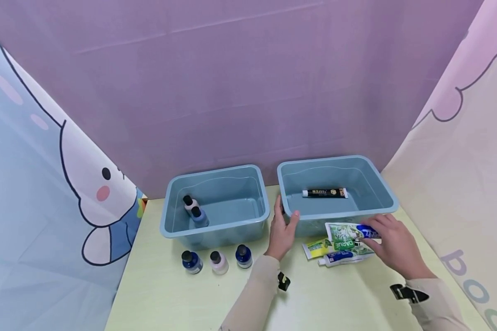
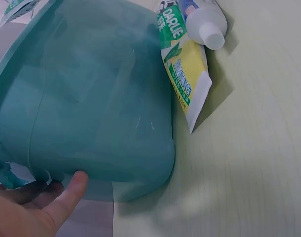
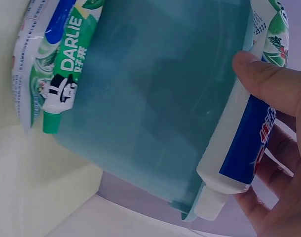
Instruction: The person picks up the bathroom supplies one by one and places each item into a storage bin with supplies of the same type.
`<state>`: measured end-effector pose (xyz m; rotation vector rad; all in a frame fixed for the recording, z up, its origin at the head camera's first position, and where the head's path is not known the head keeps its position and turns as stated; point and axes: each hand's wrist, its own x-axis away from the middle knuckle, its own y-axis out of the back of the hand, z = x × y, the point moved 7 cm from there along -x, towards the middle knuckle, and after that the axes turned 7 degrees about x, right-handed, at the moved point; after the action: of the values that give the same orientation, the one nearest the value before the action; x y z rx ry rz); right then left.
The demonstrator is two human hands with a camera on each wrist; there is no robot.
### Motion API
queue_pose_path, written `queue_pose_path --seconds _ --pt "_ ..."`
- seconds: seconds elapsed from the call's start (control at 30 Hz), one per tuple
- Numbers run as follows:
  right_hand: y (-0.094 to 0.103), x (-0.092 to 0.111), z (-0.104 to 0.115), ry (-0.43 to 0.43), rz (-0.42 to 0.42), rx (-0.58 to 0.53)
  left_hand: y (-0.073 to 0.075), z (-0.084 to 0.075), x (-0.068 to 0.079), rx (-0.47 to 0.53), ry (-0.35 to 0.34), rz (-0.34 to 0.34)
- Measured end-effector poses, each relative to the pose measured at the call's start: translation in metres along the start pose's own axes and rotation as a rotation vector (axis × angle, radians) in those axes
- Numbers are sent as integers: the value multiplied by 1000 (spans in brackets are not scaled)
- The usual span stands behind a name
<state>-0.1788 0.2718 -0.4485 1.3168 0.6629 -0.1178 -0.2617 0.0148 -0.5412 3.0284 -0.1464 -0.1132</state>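
My right hand [image 1: 397, 246] grips a white, green and blue toothpaste tube [image 3: 239, 143], raised by the front wall of the right blue bin [image 1: 339, 214]. The tube's white cap points down in the right wrist view. My left hand [image 1: 281, 234] holds that bin at its front left corner, the thumb on the front wall and the fingers round the side. Inside the bin lies a black toothpaste tube [image 1: 325, 193]. On the table before it are a yellow and green Darlie tube [image 2: 182, 74] and a white and blue tube [image 1: 343, 257], partly overlapped by the held one.
A second blue bin [image 1: 219, 233] stands to the left with a pale bottle [image 1: 190, 205] and a blue bottle [image 1: 199, 217] inside. In front of it stand two dark blue bottles [image 1: 192, 262] and a pink bottle [image 1: 219, 263]. Printed curtains border the table [image 1: 170, 299].
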Motion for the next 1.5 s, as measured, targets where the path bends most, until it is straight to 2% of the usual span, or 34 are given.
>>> queue_pose_path --seconds 0.23,0.43,0.57,0.77,0.9,1.17,1.5 --pt "9 -10 0 21 -22 10 2 -1 -2 51 -7 -27" --pt "16 -18 -1 18 -32 16 4 -1 0 68 -8 -86" --pt "18 -24 -2 21 -39 21 4 -2 2 52 7 -122" --pt "22 -30 -3 49 -62 10 2 -5 6 0 -20 -170" --pt "21 -33 -5 44 -48 11 1 -7 8 -44 -38 -197" --pt "20 -43 -6 54 -21 20 1 -7 6 -137 -67 -179" --pt "20 -57 -5 117 -33 26 4 -12 1 -83 -81 -172"
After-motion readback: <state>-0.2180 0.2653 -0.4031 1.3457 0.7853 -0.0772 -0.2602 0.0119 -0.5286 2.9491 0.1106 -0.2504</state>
